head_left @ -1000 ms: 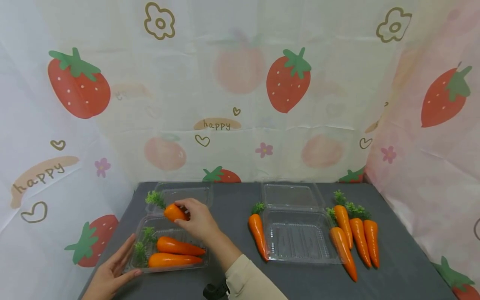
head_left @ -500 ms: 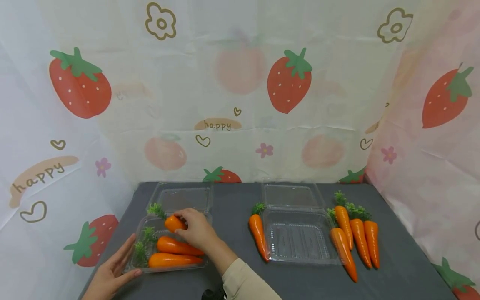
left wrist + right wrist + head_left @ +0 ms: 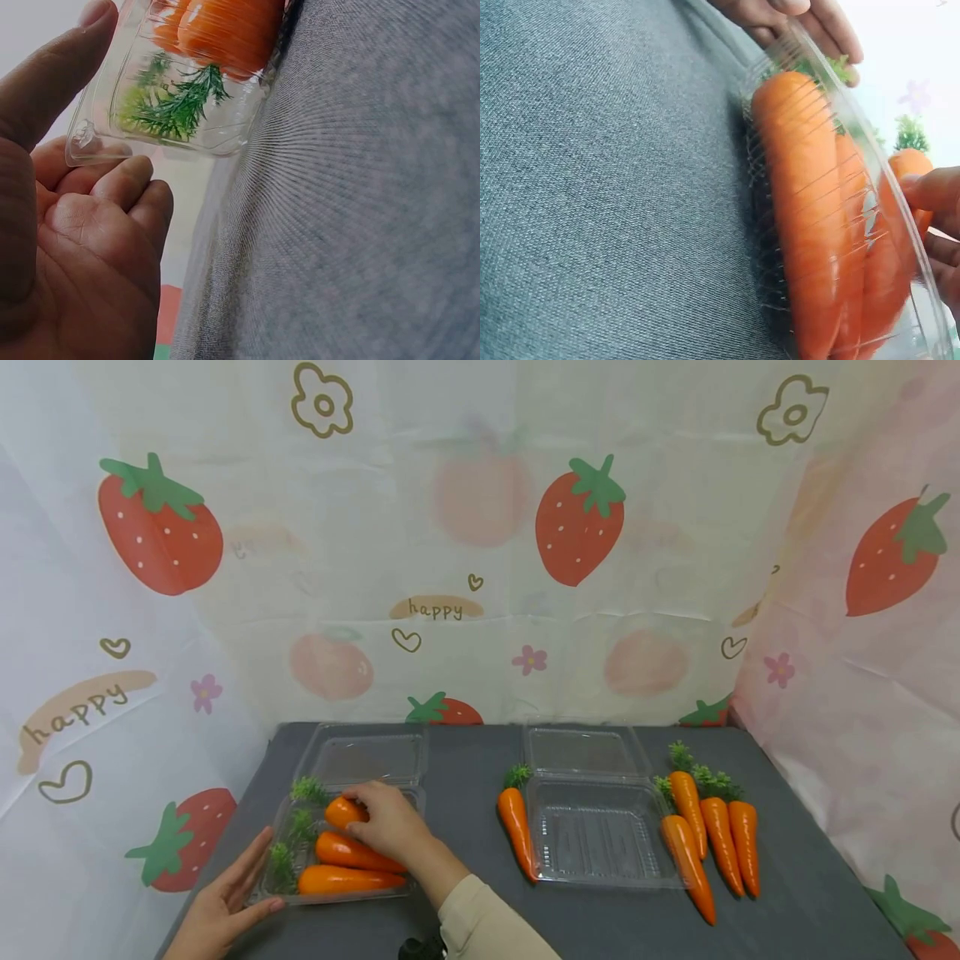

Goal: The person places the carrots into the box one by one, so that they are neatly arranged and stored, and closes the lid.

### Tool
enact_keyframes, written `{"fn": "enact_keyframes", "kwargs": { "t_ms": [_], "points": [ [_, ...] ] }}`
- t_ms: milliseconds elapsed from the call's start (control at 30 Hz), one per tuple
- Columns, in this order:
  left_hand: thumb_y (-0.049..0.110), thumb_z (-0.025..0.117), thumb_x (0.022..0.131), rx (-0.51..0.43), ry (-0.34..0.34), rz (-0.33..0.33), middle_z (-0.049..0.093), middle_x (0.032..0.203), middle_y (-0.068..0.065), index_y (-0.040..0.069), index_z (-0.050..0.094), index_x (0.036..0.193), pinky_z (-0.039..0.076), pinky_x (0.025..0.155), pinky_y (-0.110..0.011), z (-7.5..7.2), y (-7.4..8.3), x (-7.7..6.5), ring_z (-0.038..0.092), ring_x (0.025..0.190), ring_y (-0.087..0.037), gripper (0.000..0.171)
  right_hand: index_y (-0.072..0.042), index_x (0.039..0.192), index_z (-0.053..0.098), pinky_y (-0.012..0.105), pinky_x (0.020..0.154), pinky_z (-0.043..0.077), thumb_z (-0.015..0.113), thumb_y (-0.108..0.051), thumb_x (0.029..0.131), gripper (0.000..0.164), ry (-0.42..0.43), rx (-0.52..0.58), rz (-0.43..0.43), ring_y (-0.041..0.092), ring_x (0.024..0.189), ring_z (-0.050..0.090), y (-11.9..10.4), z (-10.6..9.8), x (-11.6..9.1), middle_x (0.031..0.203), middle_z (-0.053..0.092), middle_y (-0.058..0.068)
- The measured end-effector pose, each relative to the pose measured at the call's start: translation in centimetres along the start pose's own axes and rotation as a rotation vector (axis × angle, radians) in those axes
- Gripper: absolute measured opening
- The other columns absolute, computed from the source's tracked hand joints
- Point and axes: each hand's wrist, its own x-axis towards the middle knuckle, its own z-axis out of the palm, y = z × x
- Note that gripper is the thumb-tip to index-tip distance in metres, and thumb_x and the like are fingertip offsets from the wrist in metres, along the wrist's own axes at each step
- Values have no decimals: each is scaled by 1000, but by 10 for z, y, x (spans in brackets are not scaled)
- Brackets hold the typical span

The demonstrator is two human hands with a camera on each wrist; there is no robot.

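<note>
My right hand [image 3: 393, 821] pinches the thick top of an orange carrot [image 3: 345, 812] inside the left clear plastic container [image 3: 296, 900], and the lower part of this carrot is hidden behind the hand. Its green leafy tuft [image 3: 308, 789] points left, toward the container's back left corner. Two more carrots, a middle one [image 3: 358, 852] and a front one [image 3: 348, 880], lie side by side in the same container, tips to the right. My left hand [image 3: 221, 897] holds the container's front left corner; in the left wrist view the thumb [image 3: 56, 71] and fingers stand on either side of it.
Behind the left container its hinged lid [image 3: 367, 756] lies open. A second clear container [image 3: 603, 831] stands at centre right with its lid raised back. One carrot [image 3: 517, 833] leans by its left side; several others, including a front one [image 3: 688, 868], lie at its right on the grey table [image 3: 472, 910].
My right hand has lowered the carrot from above the container's back edge down into it, next to the other two. My left hand has stayed at the corner.
</note>
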Motion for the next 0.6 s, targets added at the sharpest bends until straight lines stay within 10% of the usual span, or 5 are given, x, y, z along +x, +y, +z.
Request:
{"fn": "enact_keyframes", "kwargs": {
  "t_ms": [600],
  "points": [
    [3, 69, 97, 14, 0, 13, 5, 171, -15, 11, 11, 166, 44, 101, -6, -1, -1, 2, 27, 138, 23, 91, -28, 142, 62, 23, 97, 54, 70, -26, 99, 44, -55, -82, 38, 5, 121, 61, -1, 9, 4, 138, 62, -13]
  ]
}}
